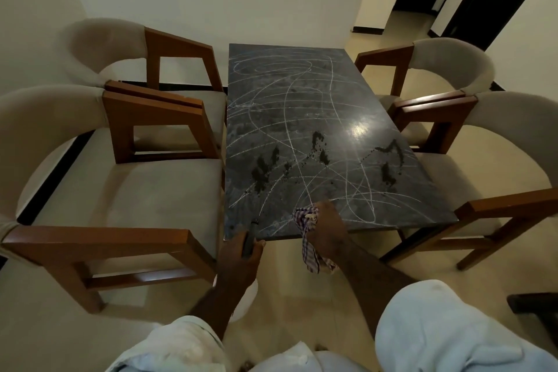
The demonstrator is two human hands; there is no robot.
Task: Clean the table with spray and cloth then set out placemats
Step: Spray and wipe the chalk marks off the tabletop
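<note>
A person stands at the near short edge of a dark table (302,100) scrawled with white lines and marked by dark wet blotches (261,174) across its near half. The right hand (324,228) presses a checked cloth (308,238) onto the top at the near edge, the cloth's tail hanging off it. The left hand (241,257), just off the near left corner, grips a spray bottle (250,240) with a dark head. Two wood-framed upholstered chairs (126,184) flank each long side.

Two chairs (126,142) stand left of the table (302,100), two chairs (459,118) right.
</note>
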